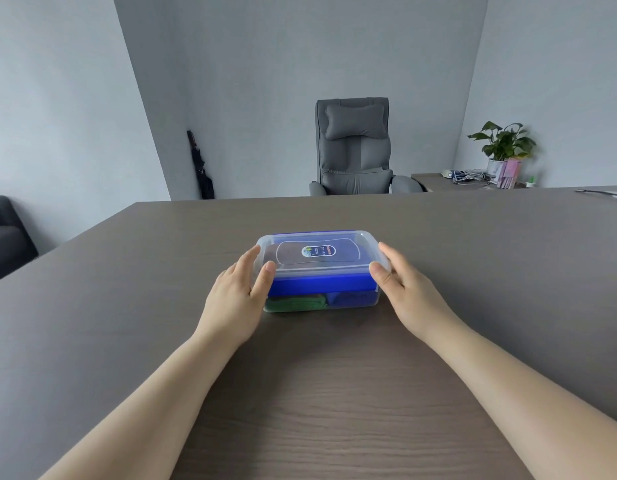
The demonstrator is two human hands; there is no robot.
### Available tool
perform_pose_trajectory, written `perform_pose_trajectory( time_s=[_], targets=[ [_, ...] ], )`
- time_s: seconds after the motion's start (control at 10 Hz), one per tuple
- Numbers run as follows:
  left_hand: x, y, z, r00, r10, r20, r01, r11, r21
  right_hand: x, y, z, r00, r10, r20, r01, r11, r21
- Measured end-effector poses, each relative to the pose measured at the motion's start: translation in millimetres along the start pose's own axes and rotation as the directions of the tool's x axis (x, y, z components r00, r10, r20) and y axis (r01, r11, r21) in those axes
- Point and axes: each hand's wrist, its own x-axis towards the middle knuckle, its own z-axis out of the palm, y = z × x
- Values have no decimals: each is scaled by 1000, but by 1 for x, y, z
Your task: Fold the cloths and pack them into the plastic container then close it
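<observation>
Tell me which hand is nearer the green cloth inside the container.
Left. The left hand rests against the container's end beside the green cloth; the right hand is at the opposite end.

We look across a wide bench of grey-brown wood grain toward pale grey-blue walls lit by soft, even light. Behind its far edge stands a grey padded office chair with a headrest cushion. In the corner to the left of it a dark folded umbrella leans against the wall. At the far left we see part of a dark sofa. To the right, a side desk carries a potted green plant, tangled cables and a pink packet.
</observation>
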Motion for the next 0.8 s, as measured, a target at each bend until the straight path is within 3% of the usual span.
perform_pose_trajectory(
  time_s=[0.3, 0.5, 0.6, 0.8],
  targets=[
    [-9, 11, -2, 997, -78, 5, 78, 997, -11, -3, -6, 2, 998, 31, -49, -37, 989, -142],
    [-20, 34, -17, 951, -288, 110, 263, 944, 198, -10, -22, -11, 990, 142, 25, -120, 904, -410],
    [-21, 62, -42, 954, -269, 131, 179, 864, 471, -17, -54, -33, 976, 207, 71, -120, 778, -617],
    [-35, 108, -83, 981, -119, 153, -1, 785, 619, -40, -116, -71, 968, 232, 96, -92, 686, -721]
  ],
)
